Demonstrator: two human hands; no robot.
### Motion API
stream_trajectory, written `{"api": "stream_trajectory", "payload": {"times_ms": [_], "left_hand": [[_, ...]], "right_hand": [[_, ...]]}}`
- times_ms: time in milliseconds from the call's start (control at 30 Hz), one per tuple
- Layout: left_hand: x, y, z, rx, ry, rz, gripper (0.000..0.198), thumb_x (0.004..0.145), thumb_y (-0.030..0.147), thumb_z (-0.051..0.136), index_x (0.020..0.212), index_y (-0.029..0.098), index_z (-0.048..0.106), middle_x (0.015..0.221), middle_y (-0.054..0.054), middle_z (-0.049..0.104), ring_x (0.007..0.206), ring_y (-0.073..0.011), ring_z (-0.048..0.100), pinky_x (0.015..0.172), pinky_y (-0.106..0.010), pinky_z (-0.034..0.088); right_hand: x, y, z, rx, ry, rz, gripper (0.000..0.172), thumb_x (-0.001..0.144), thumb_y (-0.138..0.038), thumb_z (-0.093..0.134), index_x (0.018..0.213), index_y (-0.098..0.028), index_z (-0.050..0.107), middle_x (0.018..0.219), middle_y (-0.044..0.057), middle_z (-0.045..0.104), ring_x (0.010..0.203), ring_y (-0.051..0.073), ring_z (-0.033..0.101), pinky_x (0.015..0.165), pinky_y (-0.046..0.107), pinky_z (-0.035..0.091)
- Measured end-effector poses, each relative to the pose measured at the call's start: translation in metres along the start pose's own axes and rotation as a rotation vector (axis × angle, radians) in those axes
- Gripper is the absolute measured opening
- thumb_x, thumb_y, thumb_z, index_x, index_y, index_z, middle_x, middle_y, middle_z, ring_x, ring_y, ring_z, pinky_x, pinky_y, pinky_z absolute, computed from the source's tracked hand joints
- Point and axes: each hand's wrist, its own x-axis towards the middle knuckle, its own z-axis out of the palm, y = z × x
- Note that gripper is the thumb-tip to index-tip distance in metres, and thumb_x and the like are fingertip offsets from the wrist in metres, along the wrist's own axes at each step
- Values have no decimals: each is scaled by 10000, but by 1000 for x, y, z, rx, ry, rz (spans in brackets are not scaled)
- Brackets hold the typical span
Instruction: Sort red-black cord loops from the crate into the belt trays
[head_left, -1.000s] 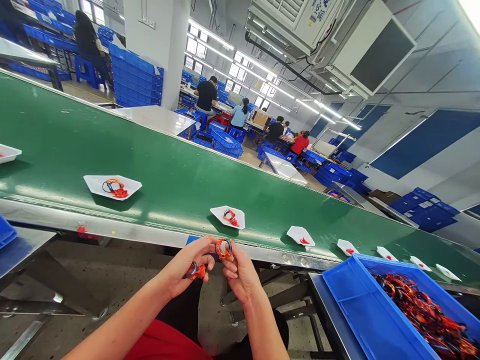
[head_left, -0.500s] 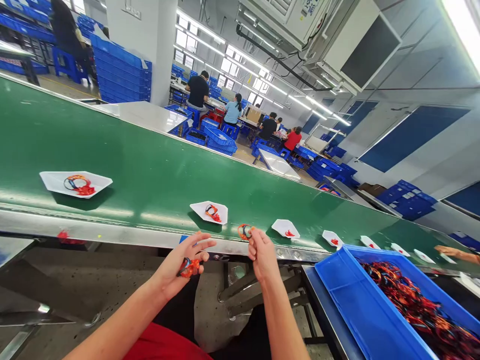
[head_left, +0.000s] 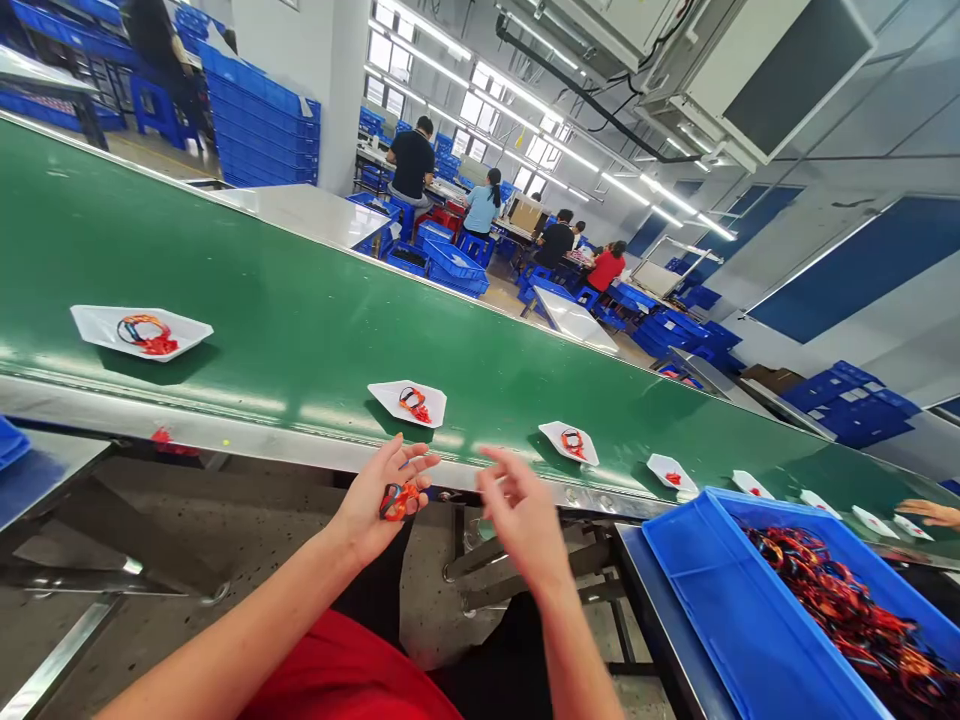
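One small bundle of orange, red and blue woven cord lies in the left hand, pressed to the palm with the fingers half curled around it, not clenched; the right hand is apart from it, just above the steel edge of a green conveyor belt, its fingers spread and released, gripping nothing, though motion blur makes their exact pose hard to read. Three white angular plastic trays on the belt each carry a coiled cord with a red end: one lies straight ahead, a second just right of it, and a third farther left; a fourth white tray shows only a small red piece, and those beyond it are too distant to tell apart well. To the right, a blue plastic bin on a steel-edged counter remains heaped with tangled orange, red and blue cords, so plenty of loose material is left; another person's hand reaches in at the far right edge, over the belt.
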Motion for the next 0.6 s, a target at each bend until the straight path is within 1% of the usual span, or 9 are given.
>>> {"api": "stream_trajectory", "payload": {"times_ms": [67, 133, 200, 267, 333, 400, 467, 533, 600], "left_hand": [[0, -2, 0, 28, 6, 9, 216, 855, 351, 506, 914, 148, 553, 919, -76, 624, 557, -91, 560, 451, -195, 458], [-1, -4, 1, 54, 16, 25, 229, 852, 365, 512, 909, 148, 556, 916, -71, 635, 564, -92, 562, 490, -204, 472], [-3, -4, 1, 78, 37, 44, 242, 847, 376, 522, 903, 144, 565, 907, -67, 644, 576, -90, 565, 531, -204, 480], [-5, -4, 2, 110, 50, 50, 261, 846, 391, 526, 902, 142, 579, 897, -62, 651, 563, -80, 559, 499, -182, 451], [-7, -5, 3, 131, 36, 46, 262, 849, 393, 526, 892, 143, 594, 887, -60, 655, 546, -71, 552, 450, -165, 409], [-9, -6, 4, 125, -19, 36, 252, 859, 382, 515, 871, 147, 604, 872, -59, 656, 590, -90, 578, 482, -177, 431], [-10, -8, 5, 102, -76, 18, 237, 867, 360, 509, 850, 147, 614, 842, -56, 652, 675, -125, 608, 582, -217, 486], [-11, -11, 5, 88, -123, -10, 222, 862, 342, 524, 846, 147, 628, 823, -51, 645, 717, -139, 611, 645, -247, 503], [-11, -13, 5, 98, -147, -27, 198, 848, 323, 552, 857, 147, 643, 851, -53, 645, 743, -140, 606, 670, -252, 502]], "right_hand": [[-19, -17, 30, -24, -211, -158, 378, 831, -301, 559, 1209, -296, 577, 769, -1, 625, 515, 106, 491, 522, 232, 400], [-29, -23, 50, -114, -292, -283, 388, 842, -271, 558, 1224, -344, 566, 885, 16, 646, 599, 123, 541, 581, 243, 414], [-32, -20, 59, -179, -258, -339, 350, 862, -263, 535, 1194, -359, 590, 1011, 36, 645, 758, 161, 593, 653, 258, 425], [-30, -14, 61, -153, -178, -334, 295, 880, -260, 508, 1132, -350, 633, 1031, 43, 645, 845, 181, 597, 697, 267, 428], [-27, -7, 59, -70, -95, -289, 238, 880, -267, 512, 1040, -327, 677, 961, 40, 654, 752, 161, 585, 673, 266, 430], [-24, -3, 55, 38, -9, -189, 178, 863, -284, 540, 944, -289, 697, 853, 29, 650, 602, 127, 527, 590, 253, 420], [-22, 1, 53, 192, 43, -24, 152, 839, -320, 571, 893, -243, 691, 708, 10, 617, 491, 100, 452, 488, 232, 382], [-20, 3, 51, 411, 55, 152, 188, 811, -368, 600, 864, -204, 676, 558, -25, 537, 412, 76, 375, 399, 203, 311], [-19, 6, 51, 671, 41, 292, 222, 760, -388, 655, 837, -180, 660, 515, -53, 474, 382, 46, 302, 353, 170, 242]]}}
